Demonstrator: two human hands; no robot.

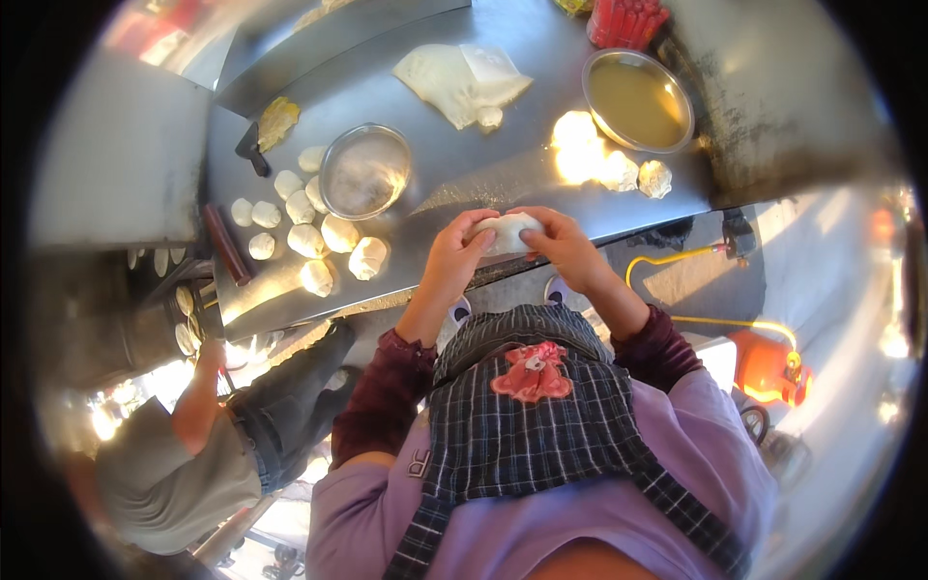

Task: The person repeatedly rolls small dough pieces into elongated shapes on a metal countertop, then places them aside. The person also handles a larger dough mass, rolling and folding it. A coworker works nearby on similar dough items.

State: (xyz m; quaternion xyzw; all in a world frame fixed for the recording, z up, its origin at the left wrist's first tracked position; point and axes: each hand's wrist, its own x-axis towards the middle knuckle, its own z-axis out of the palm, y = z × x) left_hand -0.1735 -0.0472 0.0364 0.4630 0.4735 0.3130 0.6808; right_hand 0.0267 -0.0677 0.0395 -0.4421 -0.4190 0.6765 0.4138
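My left hand point(458, 250) and my right hand point(564, 243) together hold a white piece of dough point(507, 233) just above the front edge of the metal worktop point(449, 181). Both thumbs press on its near side, with the fingers around its far side. Several dough balls point(304, 241) lie to the left, around a metal bowl point(365, 172) whose contents look whitish. A large flat sheet of dough point(453, 80) with a small lump at its near corner lies farther back. On the right, more dough pieces point(618, 172) sit in bright sunlight beside a bowl of yellowish liquid point(638, 101).
A dark red rolling pin point(226, 245), a dark scraper point(252, 150) and a yellow crumpled wrapper point(278, 123) lie at the left. Red packets point(626, 23) stand at the back right. Another person point(181, 464) is at the lower left. An orange gas cylinder point(770, 368) with a yellow hose stands at the right.
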